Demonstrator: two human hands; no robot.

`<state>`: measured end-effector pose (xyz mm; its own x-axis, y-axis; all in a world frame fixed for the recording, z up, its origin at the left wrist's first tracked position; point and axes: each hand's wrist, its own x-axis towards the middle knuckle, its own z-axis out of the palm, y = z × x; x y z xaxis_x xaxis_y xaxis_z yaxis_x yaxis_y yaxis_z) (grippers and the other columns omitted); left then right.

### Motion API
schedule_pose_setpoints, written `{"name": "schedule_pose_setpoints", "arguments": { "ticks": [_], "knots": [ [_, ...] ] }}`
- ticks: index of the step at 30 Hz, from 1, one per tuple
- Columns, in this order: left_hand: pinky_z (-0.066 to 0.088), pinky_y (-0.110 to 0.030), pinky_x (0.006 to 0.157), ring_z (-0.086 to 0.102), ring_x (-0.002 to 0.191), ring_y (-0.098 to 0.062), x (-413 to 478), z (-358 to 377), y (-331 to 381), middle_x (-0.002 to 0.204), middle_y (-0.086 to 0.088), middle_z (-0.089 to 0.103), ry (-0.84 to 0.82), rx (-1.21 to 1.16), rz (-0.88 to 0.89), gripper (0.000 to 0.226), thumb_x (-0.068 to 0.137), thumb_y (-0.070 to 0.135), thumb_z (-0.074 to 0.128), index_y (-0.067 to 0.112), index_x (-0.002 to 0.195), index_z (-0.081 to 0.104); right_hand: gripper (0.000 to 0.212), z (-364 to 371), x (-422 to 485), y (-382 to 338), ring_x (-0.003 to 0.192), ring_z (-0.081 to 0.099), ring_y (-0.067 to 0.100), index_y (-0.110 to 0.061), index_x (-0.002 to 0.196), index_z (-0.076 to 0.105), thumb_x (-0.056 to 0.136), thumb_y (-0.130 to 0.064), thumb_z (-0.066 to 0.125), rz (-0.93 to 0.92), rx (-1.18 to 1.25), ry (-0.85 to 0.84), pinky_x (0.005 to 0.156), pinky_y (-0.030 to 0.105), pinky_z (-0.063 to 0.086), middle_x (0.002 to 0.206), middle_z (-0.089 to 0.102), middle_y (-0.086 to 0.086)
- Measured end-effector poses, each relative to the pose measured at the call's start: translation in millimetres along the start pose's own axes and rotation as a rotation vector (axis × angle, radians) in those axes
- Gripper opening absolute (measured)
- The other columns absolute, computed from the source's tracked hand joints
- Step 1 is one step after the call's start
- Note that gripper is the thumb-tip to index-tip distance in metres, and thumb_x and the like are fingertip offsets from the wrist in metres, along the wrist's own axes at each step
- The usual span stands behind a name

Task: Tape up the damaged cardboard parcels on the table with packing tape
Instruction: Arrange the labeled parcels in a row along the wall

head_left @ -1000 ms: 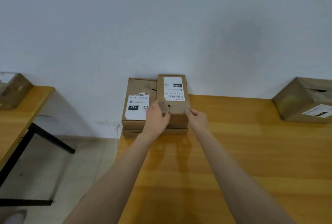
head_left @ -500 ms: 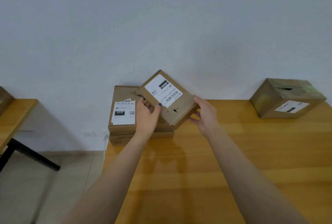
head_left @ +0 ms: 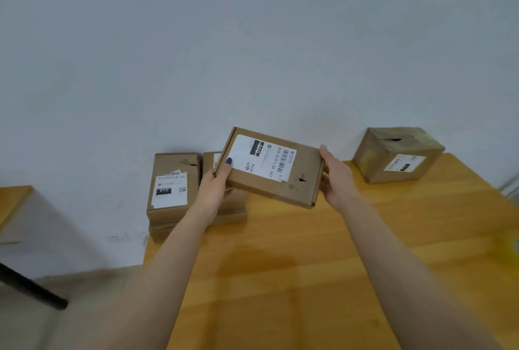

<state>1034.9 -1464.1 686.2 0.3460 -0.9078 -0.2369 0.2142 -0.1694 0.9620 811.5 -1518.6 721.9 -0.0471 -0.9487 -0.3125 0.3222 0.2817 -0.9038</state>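
Currently: flat labelled parcel (head_left: 303, 166) held above table (head_left: 280, 271), tilted, presumably for damage check. Left hand (head_left: 214, 191) pinches 9 o'clock edge, thumb on top; right hand (head_left: 337, 178) grips 3 o'clock edge.

A plain pale grey wall (head_left: 252, 41) is filling the upper half of the view and meeting a pale floor (head_left: 84, 288) at lower left. The corner of a second orange-brown wooden table (head_left: 12, 198) is jutting in at the left edge, with a slanted black metal leg (head_left: 31, 289) crossing the floor below it. A blurred yellow-green patch (head_left: 515, 248) is showing at the right edge, too smeared to identify.
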Motion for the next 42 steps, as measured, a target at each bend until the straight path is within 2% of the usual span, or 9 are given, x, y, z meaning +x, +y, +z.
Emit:
{"name": "schedule_pose_setpoints", "arguments": {
  "ticks": [8, 12, 16, 20, 23, 26, 31, 36, 42],
  "knots": [
    [0.052, -0.028, 0.08, 0.057, 0.113, -0.023, -38.6, 48.5, 5.9, 0.122, -0.01, 0.058, 0.142, -0.126, 0.067, 0.041, 0.099, 0.033, 0.047, 0.006, 0.13, 0.046, 0.048, -43.6, -24.8, -23.7, 0.114, 0.055, 0.027, -0.018, 0.133, 0.049, 0.09, -0.033, 0.065, 0.012, -0.179, -0.171, 0.077, 0.043, 0.053, 0.122, 0.059, 0.001],
    [0.051, -0.023, 0.071, 0.056, 0.114, -0.023, -73.0, 85.1, -0.1, 0.124, -0.01, 0.057, 0.181, -0.194, 0.094, 0.035, 0.099, 0.031, 0.046, 0.008, 0.126, 0.047, 0.07, -88.3, -40.8, -32.8, 0.113, 0.058, 0.026, -0.029, 0.143, 0.036, 0.085, -0.016, 0.072, -0.004, -0.287, -0.292, 0.083, 0.052, 0.056, 0.12, 0.06, 0.004],
    [0.052, -0.024, 0.07, 0.056, 0.115, -0.024, -110.4, 112.6, -15.5, 0.123, -0.009, 0.057, 0.177, -0.237, 0.102, 0.024, 0.099, 0.027, 0.048, 0.013, 0.119, 0.047, 0.076, -131.6, -55.3, -39.6, 0.108, 0.062, 0.024, -0.027, 0.147, 0.035, 0.083, -0.01, 0.072, -0.034, -0.222, -0.351, 0.076, 0.043, 0.059, 0.123, 0.06, 0.007],
    [0.051, -0.025, 0.079, 0.056, 0.107, -0.011, -147.9, 123.8, -33.9, 0.126, 0.0, 0.055, 0.185, -0.113, 0.194, 0.036, 0.099, 0.026, 0.048, 0.017, 0.134, 0.046, 0.069, -162.9, -70.2, -43.4, 0.099, 0.065, 0.018, -0.03, 0.143, 0.038, 0.085, -0.014, 0.071, -0.06, -0.198, -0.306, 0.064, 0.03, 0.055, 0.119, 0.062, 0.003],
    [0.043, -0.039, 0.104, 0.046, 0.124, -0.012, -161.5, 126.4, -42.1, 0.139, 0.009, 0.046, 0.162, 0.035, 0.266, 0.039, 0.1, 0.032, 0.044, 0.035, 0.138, 0.044, 0.048, -175.2, -80.2, -45.5, 0.094, 0.059, 0.015, -0.032, 0.134, 0.05, 0.089, -0.023, 0.066, -0.095, -0.308, -0.245, 0.054, 0.026, 0.051, 0.114, 0.058, -0.005],
    [0.05, -0.036, 0.093, 0.046, 0.121, -0.013, -166.7, 135.4, -36.1, 0.142, 0.006, 0.043, 0.091, 0.113, 0.322, 0.042, 0.1, 0.037, 0.043, 0.033, 0.141, 0.039, 0.033, -177.5, -85.7, -60.3, 0.086, 0.057, 0.017, -0.026, 0.123, 0.057, 0.092, -0.036, 0.062, -0.108, -0.267, -0.223, 0.055, 0.028, 0.051, 0.113, 0.054, 0.001],
    [0.053, -0.024, 0.074, 0.065, 0.087, -0.009, -165.2, 139.1, -6.4, 0.122, 0.006, 0.057, -0.029, 0.32, 0.498, 0.066, 0.078, 0.023, 0.077, 0.02, 0.133, 0.041, 0.06, -175.2, -88.0, -101.1, 0.069, 0.056, 0.015, -0.013, 0.128, 0.057, 0.078, -0.043, 0.072, -0.183, -0.152, -0.329, 0.062, 0.027, 0.055, 0.118, 0.056, 0.007],
    [0.045, -0.033, 0.054, 0.052, 0.051, -0.015, -164.4, 143.8, 14.2, 0.079, -0.002, 0.059, 0.111, 0.386, 0.493, 0.04, 0.087, 0.041, 0.063, 0.005, 0.1, 0.052, 0.055, -168.6, -92.2, -134.3, 0.072, 0.064, 0.013, -0.008, 0.138, 0.044, 0.088, -0.012, 0.067, -0.301, -0.22, -0.4, 0.075, 0.029, 0.057, 0.107, 0.063, 0.012],
    [0.032, -0.022, 0.051, 0.042, 0.056, -0.013, -161.5, 141.0, 29.5, 0.066, -0.001, 0.047, 0.192, 0.108, 0.317, 0.041, 0.092, 0.049, 0.052, 0.01, 0.078, 0.05, 0.034, -155.3, -96.9, -146.7, 0.047, 0.054, 0.011, -0.016, 0.127, 0.059, 0.093, -0.019, 0.061, -0.368, -0.331, -0.259, 0.054, 0.024, 0.051, 0.085, 0.066, 0.008]
  ]
}}
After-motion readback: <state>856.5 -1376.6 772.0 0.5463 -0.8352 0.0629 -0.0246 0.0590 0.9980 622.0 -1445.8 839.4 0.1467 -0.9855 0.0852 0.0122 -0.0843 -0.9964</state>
